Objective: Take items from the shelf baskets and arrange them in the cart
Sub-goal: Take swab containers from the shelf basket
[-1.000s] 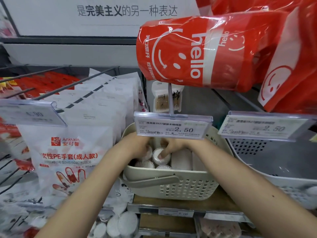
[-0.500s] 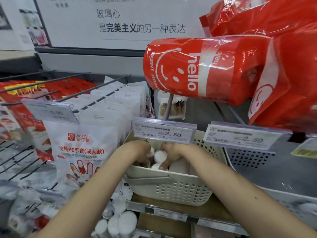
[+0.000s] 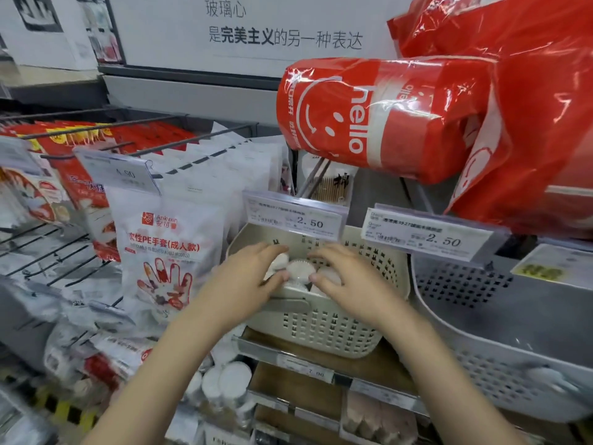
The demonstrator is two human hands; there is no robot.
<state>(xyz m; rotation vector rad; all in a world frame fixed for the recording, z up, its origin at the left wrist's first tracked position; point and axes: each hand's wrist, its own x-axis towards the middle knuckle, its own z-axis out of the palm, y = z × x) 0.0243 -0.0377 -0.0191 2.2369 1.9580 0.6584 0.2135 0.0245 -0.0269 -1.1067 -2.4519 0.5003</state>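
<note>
A cream perforated basket point(image 3: 324, 329) stands on the shelf, holding several white round packs of paper cups. One white fluted pack point(image 3: 300, 269) is raised to the basket's rim, held between both hands. My left hand point(image 3: 250, 277) grips it from the left with curled fingers and thumb. From the right, my right hand point(image 3: 345, 277) curls its fingers over the pack and pinches it with the thumb. No cart is in view.
A price tag reading 2.50 point(image 3: 293, 218) hangs just above the basket. Red "hello" bags point(image 3: 378, 114) overhang at the upper right. Glove packets point(image 3: 167, 248) hang on pegs to the left. A grey basket point(image 3: 500, 342) stands at the right; more white packs point(image 3: 224, 383) lie on the shelf below.
Both hands have risen from inside the basket to its rim, bringing one white pack up between them. The camera view has pulled back and shifted right.
</note>
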